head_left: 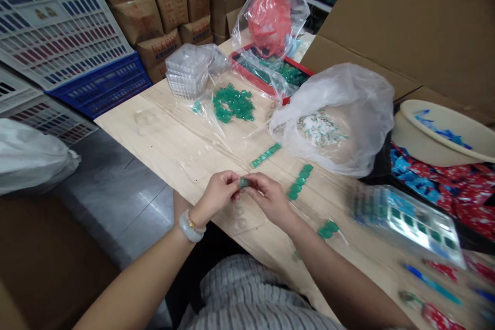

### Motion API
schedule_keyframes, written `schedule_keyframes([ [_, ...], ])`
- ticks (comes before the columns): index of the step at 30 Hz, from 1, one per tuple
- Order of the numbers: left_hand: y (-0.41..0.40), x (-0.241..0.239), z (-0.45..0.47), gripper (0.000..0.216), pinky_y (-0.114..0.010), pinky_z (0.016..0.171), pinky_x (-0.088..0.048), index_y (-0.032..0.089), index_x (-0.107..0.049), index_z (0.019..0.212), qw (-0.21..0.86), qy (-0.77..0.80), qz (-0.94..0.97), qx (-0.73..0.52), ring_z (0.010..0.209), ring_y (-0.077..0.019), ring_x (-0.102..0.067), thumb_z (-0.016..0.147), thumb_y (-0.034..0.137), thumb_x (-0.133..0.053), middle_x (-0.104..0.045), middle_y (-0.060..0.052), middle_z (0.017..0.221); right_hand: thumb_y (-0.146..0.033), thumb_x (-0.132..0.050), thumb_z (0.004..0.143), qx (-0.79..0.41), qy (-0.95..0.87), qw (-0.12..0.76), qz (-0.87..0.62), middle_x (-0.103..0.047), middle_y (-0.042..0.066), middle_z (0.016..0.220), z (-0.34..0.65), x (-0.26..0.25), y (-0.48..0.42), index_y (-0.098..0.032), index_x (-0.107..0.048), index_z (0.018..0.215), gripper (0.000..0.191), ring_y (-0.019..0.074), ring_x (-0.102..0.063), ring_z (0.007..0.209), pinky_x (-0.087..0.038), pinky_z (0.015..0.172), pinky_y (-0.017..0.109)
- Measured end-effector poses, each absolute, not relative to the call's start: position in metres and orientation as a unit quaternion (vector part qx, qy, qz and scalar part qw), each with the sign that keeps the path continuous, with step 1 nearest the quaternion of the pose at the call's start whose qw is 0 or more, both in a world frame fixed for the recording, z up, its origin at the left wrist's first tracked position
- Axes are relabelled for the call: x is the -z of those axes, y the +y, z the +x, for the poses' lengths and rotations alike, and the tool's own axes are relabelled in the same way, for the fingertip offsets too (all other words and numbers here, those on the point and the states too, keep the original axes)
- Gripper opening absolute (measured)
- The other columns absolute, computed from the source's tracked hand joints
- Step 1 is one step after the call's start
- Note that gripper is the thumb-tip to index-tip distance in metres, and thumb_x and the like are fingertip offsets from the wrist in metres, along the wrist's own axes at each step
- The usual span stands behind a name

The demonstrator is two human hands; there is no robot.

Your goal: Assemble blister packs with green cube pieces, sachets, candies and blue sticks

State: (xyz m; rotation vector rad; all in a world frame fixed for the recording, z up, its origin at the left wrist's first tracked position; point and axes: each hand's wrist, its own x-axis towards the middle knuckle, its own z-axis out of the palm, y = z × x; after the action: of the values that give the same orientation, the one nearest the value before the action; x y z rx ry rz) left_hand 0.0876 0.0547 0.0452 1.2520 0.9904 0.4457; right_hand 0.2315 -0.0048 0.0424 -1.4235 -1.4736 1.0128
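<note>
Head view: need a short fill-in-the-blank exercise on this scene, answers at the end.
The left hand and the right hand together hold a small piece coloured ____.
The pale bangle sits on the ____ wrist.
The tray behind the loose pile has a rim coloured ____.
The cream basin contains scraps coloured ____.

Missing words: green; left; red; blue.

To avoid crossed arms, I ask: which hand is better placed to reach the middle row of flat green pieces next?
Probably the right hand. It is nearer to the middle row of flat green pieces; the left hand is farther across. Both hold one small greenish piece at their fingertips.
</note>
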Motion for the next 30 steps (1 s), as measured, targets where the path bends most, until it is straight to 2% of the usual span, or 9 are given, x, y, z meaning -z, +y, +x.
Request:
schedule_keyframes([
  [3, 0.042, -0.037, 0.068, 0.021, -0.024, 0.055, -0.043, 0.014, -0.062, 0.076, 0.58, 0.433, 0.668, -0.174, 0.057, -0.012, -0.053, 0.077, 0.028, -0.047, -0.058, -0.001, 0.062, -0.023, -0.049, 0.08, -0.333, -0.65, 0.328, -0.599, -0.058, 0.004, 0.079, 0.229, -0.036, -0.018, -0.019, -0.057, 0.092, 0.015, 0.0133, -0.054, 0.072, -0.044, 0.067, 0.027],
  [7, 0.029, -0.024, 0.045, 0.03, -0.035, 0.085, -0.041, 0.019, -0.058, 0.103, 0.377, 0.417, 0.812, -0.157, 0.093, -0.0197, -0.051, 0.074, 0.016, -0.051, -0.058, -0.006, 0.097, -0.016, -0.047, 0.08, -0.234, -0.768, 0.063, -0.593, -0.058, 0.009, 0.082, 0.224, -0.033, -0.018, -0.014, -0.059, 0.088, 0.014, 0.0177, -0.055, 0.078, -0.044, 0.068, 0.028],
  [11, 0.024, -0.012, 0.045, 0.037, -0.038, 0.089, -0.039, 0.02, -0.055, 0.105, 0.332, 0.372, 0.857, -0.133, 0.098, -0.0206, -0.047, 0.07, 0.01, -0.054, -0.055, -0.006, 0.104, -0.008, -0.044, 0.078, -0.166, -0.843, -0.072, -0.506, -0.059, 0.011, 0.084, 0.212, -0.029, -0.003, -0.012, -0.058, 0.087, 0.017, 0.0199, -0.055, 0.079, -0.044, 0.066, 0.028],
  [15, 0.023, -0.007, 0.046, 0.039, -0.038, 0.09, -0.039, 0.021, -0.053, 0.106, 0.348, 0.373, 0.847, -0.148, 0.098, -0.0201, -0.046, 0.069, 0.007, -0.052, -0.053, -0.006, 0.102, -0.01, -0.045, 0.077, -0.196, -0.826, -0.03, -0.528, -0.058, 0.012, 0.089, 0.208, -0.023, -0.004, -0.013, -0.057, 0.087, 0.016, 0.0208, -0.055, 0.082, -0.045, 0.069, 0.031],
  [21, 0.038, -0.018, 0.038, 0.036, -0.031, 0.083, -0.043, 0.023, -0.054, 0.107, 0.406, 0.385, 0.813, -0.163, 0.092, -0.0173, -0.052, 0.072, 0.016, -0.053, -0.056, -0.004, 0.101, -0.015, -0.047, 0.072, -0.375, -0.686, 0.196, -0.592, -0.058, 0.0, 0.072, 0.236, -0.029, -0.009, -0.03, -0.052, 0.087, 0.021, 0.0175, -0.057, 0.065, -0.047, 0.059, 0.03],
  [23, 0.065, -0.031, 0.042, 0.026, -0.029, 0.074, -0.045, 0.021, -0.057, 0.101, 0.392, 0.411, 0.8, -0.193, 0.078, -0.0156, -0.055, 0.076, 0.023, -0.05, -0.059, -0.004, 0.091, -0.022, -0.045, 0.077, -0.347, -0.692, 0.216, -0.595, -0.057, 0.0, 0.065, 0.249, -0.039, 0.013, -0.029, -0.054, 0.077, 0.011, 0.0185, -0.056, 0.06, -0.046, 0.056, 0.032],
  [25, 0.108, -0.044, 0.055, 0.023, -0.027, 0.068, -0.044, 0.018, -0.059, 0.096, 0.338, 0.442, 0.793, -0.25, 0.07, -0.0145, -0.055, 0.08, 0.028, -0.044, -0.06, -0.005, 0.083, -0.024, -0.04, 0.08, -0.279, -0.709, 0.225, -0.607, -0.057, 0.001, 0.064, 0.26, -0.048, 0.052, -0.025, -0.056, 0.072, 0.017, 0.0185, -0.056, 0.06, -0.045, 0.059, 0.032],
  [27, 0.161, -0.052, 0.075, 0.025, -0.027, 0.073, -0.042, 0.017, -0.06, 0.093, 0.267, 0.444, 0.806, -0.287, 0.076, -0.0153, -0.055, 0.082, 0.027, -0.04, -0.061, -0.006, 0.083, -0.02, -0.038, 0.08, -0.21, -0.721, 0.235, -0.617, -0.061, 0.003, 0.073, 0.267, -0.053, 0.104, -0.021, -0.059, 0.081, 0.021, 0.0176, -0.057, 0.069, -0.045, 0.068, 0.032],
  [30, 0.237, -0.047, 0.114, 0.028, -0.028, 0.081, -0.039, 0.016, -0.061, 0.094, 0.181, 0.478, 0.834, -0.205, 0.089, -0.0172, -0.054, 0.083, 0.02, -0.037, -0.061, -0.008, 0.092, -0.014, -0.037, 0.079, -0.134, -0.741, 0.208, -0.625, -0.06, 0.006, 0.096, 0.27, -0.05, 0.183, -0.017, -0.059, 0.099, 0.029, 0.0169, -0.054, 0.091, -0.04, 0.083, 0.03],
])
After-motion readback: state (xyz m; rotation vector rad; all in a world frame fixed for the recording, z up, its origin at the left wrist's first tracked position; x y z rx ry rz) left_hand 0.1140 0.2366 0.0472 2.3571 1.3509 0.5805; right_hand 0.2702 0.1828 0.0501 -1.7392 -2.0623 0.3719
